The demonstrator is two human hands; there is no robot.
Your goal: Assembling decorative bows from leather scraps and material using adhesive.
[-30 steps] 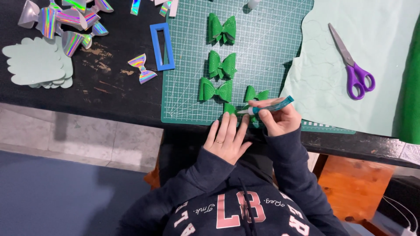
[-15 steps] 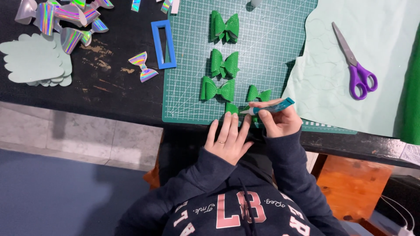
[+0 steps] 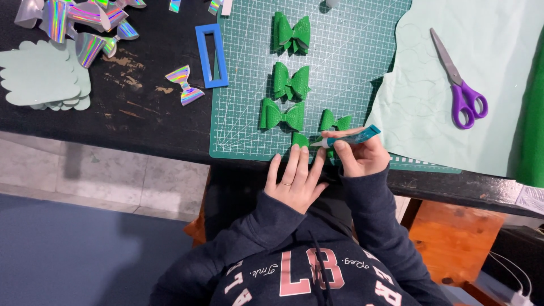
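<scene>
Fingers of our left hand (image 3: pixel 294 181) are lying together, pressing a green piece (image 3: pixel 300 139) at the mat's (image 3: pixel 351 51) near edge; our right hand (image 3: pixel 357 156) is gripping a glue tube (image 3: pixel 354 136). Bare mat is lying beyond the bows (image 3: pixel 282 114).

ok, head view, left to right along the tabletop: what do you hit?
Pale green scalloped cutouts → holographic bow → blue rectangular frame → green bows on the cutting mat → glue tube in the right hand → purple scissors.
</scene>
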